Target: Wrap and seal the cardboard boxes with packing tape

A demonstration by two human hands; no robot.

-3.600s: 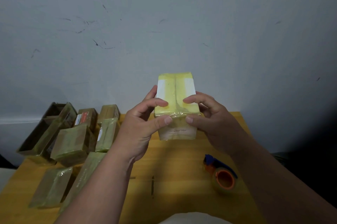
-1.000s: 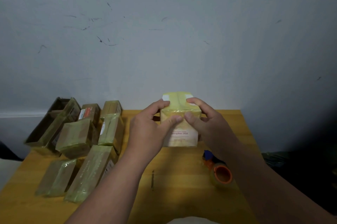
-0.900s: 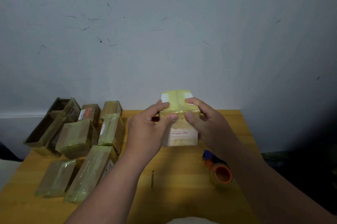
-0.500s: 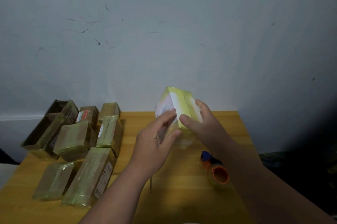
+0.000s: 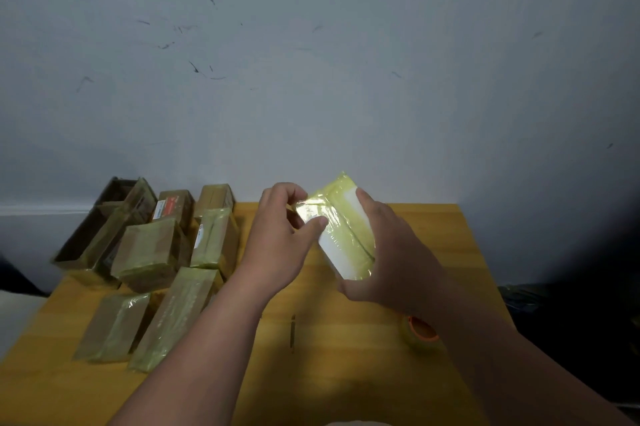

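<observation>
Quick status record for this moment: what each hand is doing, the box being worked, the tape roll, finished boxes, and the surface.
left hand: fingers pinching the tape at the upper end of the white box
right hand: gripping the white box from its right side and lower end
white box: held tilted above the table, wrapped in yellowish clear tape
tape roll: on the table, orange core, partly hidden behind the right forearm
wrapped boxes: brown, grouped on the table's left side
table: yellow wood
</observation>
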